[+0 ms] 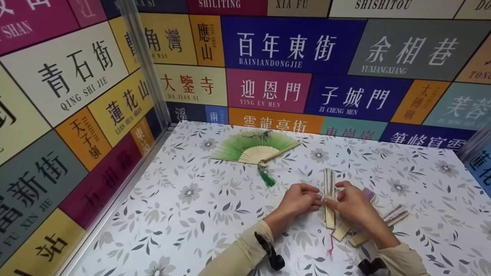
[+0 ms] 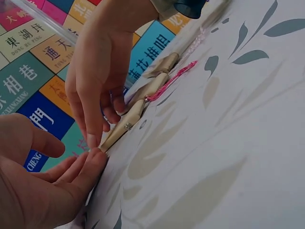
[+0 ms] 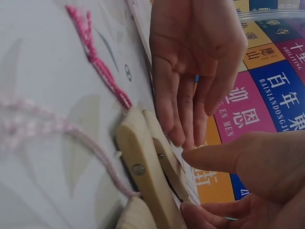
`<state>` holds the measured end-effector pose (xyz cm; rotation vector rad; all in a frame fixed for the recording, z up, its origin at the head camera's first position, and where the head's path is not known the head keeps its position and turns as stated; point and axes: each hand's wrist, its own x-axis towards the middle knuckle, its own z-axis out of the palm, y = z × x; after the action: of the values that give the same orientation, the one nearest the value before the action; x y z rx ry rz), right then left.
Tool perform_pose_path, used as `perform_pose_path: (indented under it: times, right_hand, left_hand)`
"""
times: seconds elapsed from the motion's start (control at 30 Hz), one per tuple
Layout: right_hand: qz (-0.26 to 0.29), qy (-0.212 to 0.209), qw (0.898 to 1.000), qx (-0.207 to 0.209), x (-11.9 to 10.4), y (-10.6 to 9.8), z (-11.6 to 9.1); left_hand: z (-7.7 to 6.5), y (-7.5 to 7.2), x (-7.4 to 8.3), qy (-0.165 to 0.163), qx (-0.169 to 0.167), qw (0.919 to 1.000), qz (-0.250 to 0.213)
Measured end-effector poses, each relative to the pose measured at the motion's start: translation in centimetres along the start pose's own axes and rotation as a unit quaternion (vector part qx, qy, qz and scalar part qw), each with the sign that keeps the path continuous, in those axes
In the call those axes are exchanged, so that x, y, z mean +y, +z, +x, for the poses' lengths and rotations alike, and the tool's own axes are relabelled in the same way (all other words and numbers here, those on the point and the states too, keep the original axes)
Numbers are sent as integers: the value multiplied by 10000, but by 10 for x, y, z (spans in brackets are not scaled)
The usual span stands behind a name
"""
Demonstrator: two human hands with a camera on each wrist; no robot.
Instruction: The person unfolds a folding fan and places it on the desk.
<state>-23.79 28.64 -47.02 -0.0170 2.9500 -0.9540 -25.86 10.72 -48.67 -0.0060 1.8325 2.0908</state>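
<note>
A folded fan (image 1: pixel 330 220) with pale wooden ribs and a pink tassel (image 1: pixel 330 245) lies on the table between both hands. My right hand (image 1: pixel 353 201) pinches this fan, its thumb across the ribs and the other fingers along the right side. My left hand (image 1: pixel 301 199) is at the fan's left edge, fingers fairly straight, fingertips right at the ribs. Two more folded fans, one nearer (image 1: pixel 342 230) and one farther right (image 1: pixel 397 215), lie beside it, partly under the right hand and forearm. In the right wrist view, a light pink cord (image 3: pixel 90 138) runs from a neighbouring fan.
An opened green fan (image 1: pixel 230 147) with a green tassel (image 1: pixel 266 176) lies toward the back of the table. The table (image 1: pixel 184 226) has a white flower-patterned cover. Panels with street names (image 1: pixel 291 46) stand behind it and along the left.
</note>
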Motion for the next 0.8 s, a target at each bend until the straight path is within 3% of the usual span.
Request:
perform_pose_path:
  times: [0.23, 0.37, 0.6, 0.8]
  right_hand:
    - [-140, 18, 9999, 13, 1, 4, -2]
    - [-134, -60, 9998, 112, -1, 6, -1]
    - [-185, -346, 9982, 455, -2, 9, -2]
    - [-57, -228, 9991, 339, -3, 9, -3]
  left_hand:
    - [1, 5, 0, -40, 79, 9998, 188]
    - [0, 3, 1, 5, -7, 9982, 605]
    - [-7, 4, 3, 373, -291, 9885, 1438]
    - [-9, 6, 2, 695, -83, 9829, 1702]
